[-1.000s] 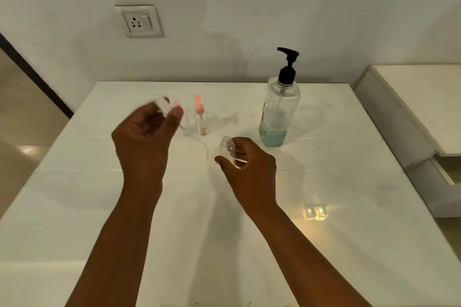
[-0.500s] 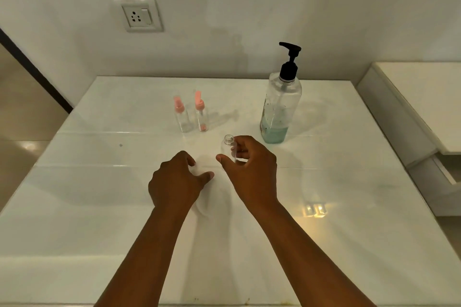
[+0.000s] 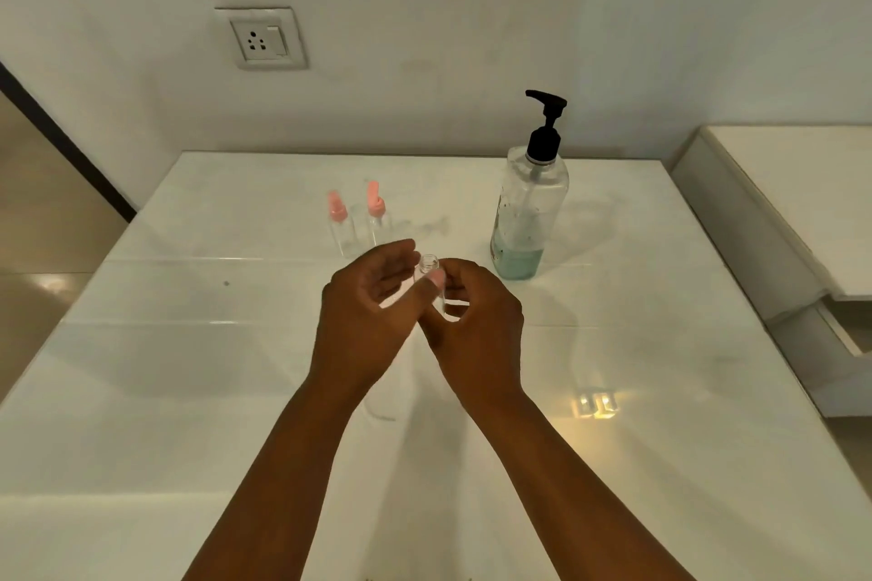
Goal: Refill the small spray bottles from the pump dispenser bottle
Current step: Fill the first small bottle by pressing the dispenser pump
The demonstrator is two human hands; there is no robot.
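Clear plastic, thin wall, by the look of it: open bottle (image 3: 428, 271) held between both hands, just in front-left of the pump bottle (image 3: 528, 208), lifted a bit off the table (image 3: 660, 462). Cap is off, threaded neck points up, looks empty.

Right hand (image 3: 476, 321) has it, fingers curled round the body below the neck. Left hand (image 3: 368, 311) comes in from the other side: thumb tip on the body, fingers loosely curved behind the neck. Can't tell if those fingers actually touch or how much load they take.

Handling, my read:
- v light, near zero mass empty, so easy to tip or flick away; keep one hand on it while filling.
- wall prob flexes under a hard squeeze; once there's liquid in it that pushes contents out the neck. Light pinch only.
- smooth surface, slippery if soap gets on it.
- best hold = mid body, below the shoulder, leaving neck clear for the spout.
- not fragile in the glass sense, but thread can cross or get gummed.

Further back, left of the pump bottle: two capped spray bottles (image 3: 361, 222) w/ pink tops, standing side by side, upright.

Pump bottle itself: bigger, clear, blue-green liquid only at the bottom, black pump head (image 3: 545, 127). Low fill = top-heavy-ish when pressed, so steady the base. Nozzle faces left, toward the small ones.

Behind, on the wall: socket (image 3: 259, 40).
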